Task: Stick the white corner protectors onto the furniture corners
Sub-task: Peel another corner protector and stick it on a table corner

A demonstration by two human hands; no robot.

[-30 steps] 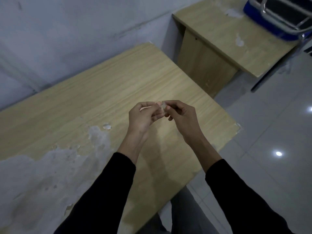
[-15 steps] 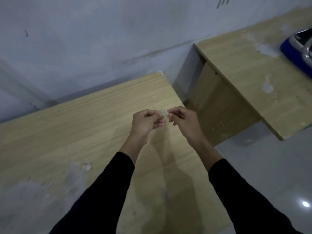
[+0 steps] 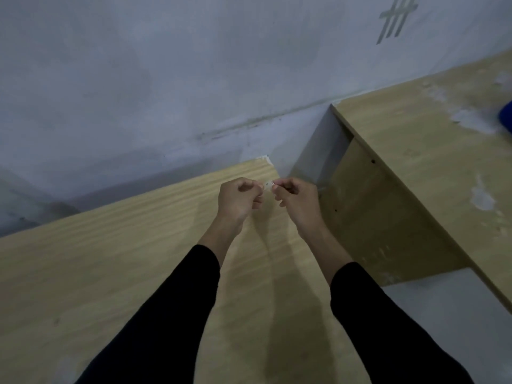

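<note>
- Head view, starting at the fingertips (image 3: 278, 187): thumb and forefinger of each hand pinch the same small pale piece, the white corner protector (image 3: 268, 185), which hangs in the air between them; it is too small and blurred to tell whether any backing film is on it
- Left hand (image 3: 238, 199) and right hand (image 3: 297, 202) have their other fingers curled inward; the two hands are almost touching, raised above the far end of the nearer table (image 3: 110, 259), with black sleeves (image 3: 171, 314) reaching back to the camera
- Progress, as a judgement: this protector is not stuck to anything yet and looks to be in the readying stage, so carrying it to a corner, seating it and pressing it down are all left to do
- Just beyond the hands, the far table corner (image 3: 265, 158) shows a white patch; I cannot tell whether that is a protector already fitted or chipped veneer
- To the right stands a second desk (image 3: 415, 151), its top worn in pale patches, with a blue object (image 3: 505, 115) cut off at the picture's edge; its own corners show nothing white that I can make out
- Likely obstacles: the far table corner sits close against the grey wall (image 3: 166, 79) and near the second desk's side panel (image 3: 374, 212), leaving tight room for fingers, and the light is dim
</note>
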